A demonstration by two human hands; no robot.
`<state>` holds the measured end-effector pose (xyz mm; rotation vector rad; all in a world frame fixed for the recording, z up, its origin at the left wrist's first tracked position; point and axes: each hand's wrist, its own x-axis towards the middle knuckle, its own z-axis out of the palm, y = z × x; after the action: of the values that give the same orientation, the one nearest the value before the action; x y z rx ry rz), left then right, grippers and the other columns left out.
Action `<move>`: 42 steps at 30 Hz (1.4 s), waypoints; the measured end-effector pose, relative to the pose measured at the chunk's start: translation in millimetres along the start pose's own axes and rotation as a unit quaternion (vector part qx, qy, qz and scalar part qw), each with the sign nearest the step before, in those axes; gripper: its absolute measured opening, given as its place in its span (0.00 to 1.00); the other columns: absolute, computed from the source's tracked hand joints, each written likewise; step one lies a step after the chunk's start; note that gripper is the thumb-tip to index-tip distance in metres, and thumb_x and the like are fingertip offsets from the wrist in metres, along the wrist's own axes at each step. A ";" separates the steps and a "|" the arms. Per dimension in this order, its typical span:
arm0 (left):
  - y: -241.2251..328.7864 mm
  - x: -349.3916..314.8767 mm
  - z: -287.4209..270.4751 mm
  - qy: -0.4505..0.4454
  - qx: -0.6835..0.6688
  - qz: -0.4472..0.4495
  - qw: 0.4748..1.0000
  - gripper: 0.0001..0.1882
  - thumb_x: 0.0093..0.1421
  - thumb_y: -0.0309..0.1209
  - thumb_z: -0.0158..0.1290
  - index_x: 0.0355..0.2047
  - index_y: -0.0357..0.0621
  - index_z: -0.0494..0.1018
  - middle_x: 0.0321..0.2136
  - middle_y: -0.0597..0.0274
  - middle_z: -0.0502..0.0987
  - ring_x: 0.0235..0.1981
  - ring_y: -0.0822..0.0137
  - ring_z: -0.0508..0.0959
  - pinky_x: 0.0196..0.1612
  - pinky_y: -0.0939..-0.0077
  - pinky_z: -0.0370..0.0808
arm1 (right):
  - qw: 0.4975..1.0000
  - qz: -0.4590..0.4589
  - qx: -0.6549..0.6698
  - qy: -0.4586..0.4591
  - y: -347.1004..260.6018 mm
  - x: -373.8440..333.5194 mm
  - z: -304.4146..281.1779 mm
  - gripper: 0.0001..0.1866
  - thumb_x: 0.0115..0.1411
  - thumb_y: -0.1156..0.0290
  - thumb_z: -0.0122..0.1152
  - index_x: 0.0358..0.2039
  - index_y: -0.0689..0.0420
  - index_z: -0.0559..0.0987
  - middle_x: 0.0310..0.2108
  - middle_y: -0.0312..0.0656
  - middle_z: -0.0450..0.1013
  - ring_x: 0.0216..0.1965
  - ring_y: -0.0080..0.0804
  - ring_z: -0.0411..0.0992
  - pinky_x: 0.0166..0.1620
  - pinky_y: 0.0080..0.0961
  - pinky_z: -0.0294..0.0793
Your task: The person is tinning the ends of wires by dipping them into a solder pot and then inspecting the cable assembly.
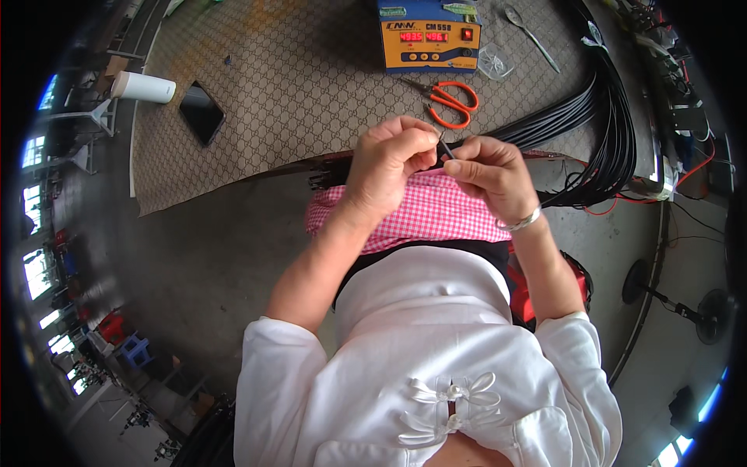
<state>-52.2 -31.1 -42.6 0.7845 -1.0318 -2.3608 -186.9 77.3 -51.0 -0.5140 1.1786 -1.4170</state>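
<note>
Just past the near edge of the table, my two hands meet over my lap. A thin black cable [448, 149] is pinched between the thumb and fingers of my right hand [494, 175], its end pointing up and left. My left hand [389, 159] closes thumb against fingers at that cable's tip; the exact bit it grips is too small to make out. Scissors with orange handles [451, 103] lie a little beyond my hands. A thick bundle of black cables [615, 132] curves down the table's right side, and more black cable ends [331, 175] show left of my lap.
A blue and yellow electric box [430, 47] with a red lit display stands at the back. Beside it are a small clear dish [495, 62] and a metal spoon [532, 39]. A white tumbler [144, 87] and a dark phone [201, 115] lie on the patterned tablecloth [257, 109].
</note>
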 end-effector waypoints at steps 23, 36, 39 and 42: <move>-15.0 -21.0 10.0 0.064 -0.020 0.080 0.995 0.07 0.56 0.28 0.49 0.34 0.37 0.71 0.24 0.67 0.72 0.26 0.78 0.69 0.32 0.86 0.65 | 0.993 -0.104 0.043 0.041 18.3 1.0 15.3 0.04 0.48 0.81 0.61 0.25 0.63 0.75 0.19 0.33 0.69 0.17 0.13 0.61 0.19 0.11 0.58; -21.4 -12.7 5.6 0.061 -0.029 0.151 0.986 0.05 0.53 0.25 0.51 0.29 0.35 0.73 0.22 0.65 0.72 0.24 0.79 0.70 0.29 0.86 0.68 | 0.992 -0.105 0.053 0.051 17.0 2.5 20.4 0.05 0.47 0.83 0.62 0.24 0.62 0.75 0.21 0.34 0.70 0.19 0.13 0.64 0.21 0.09 0.62; -19.3 -12.9 5.3 0.055 -0.025 0.130 0.990 0.05 0.53 0.25 0.51 0.29 0.35 0.73 0.22 0.65 0.73 0.23 0.79 0.70 0.28 0.87 0.68 | 0.996 -0.076 0.031 0.042 12.5 1.5 16.1 0.05 0.47 0.82 0.62 0.25 0.62 0.74 0.20 0.34 0.71 0.18 0.13 0.64 0.20 0.09 0.62; -13.3 -14.9 2.8 0.044 0.008 0.118 0.992 0.05 0.53 0.24 0.51 0.29 0.35 0.73 0.21 0.65 0.73 0.23 0.79 0.71 0.28 0.87 0.68 | 0.997 -0.069 0.007 0.016 12.0 1.5 9.2 0.05 0.47 0.81 0.63 0.25 0.62 0.74 0.21 0.35 0.71 0.19 0.13 0.64 0.20 0.09 0.63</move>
<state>-45.3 -12.6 -46.4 0.7221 -1.0459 -2.1043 -173.8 74.7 -58.2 -0.5730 1.1751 -1.5547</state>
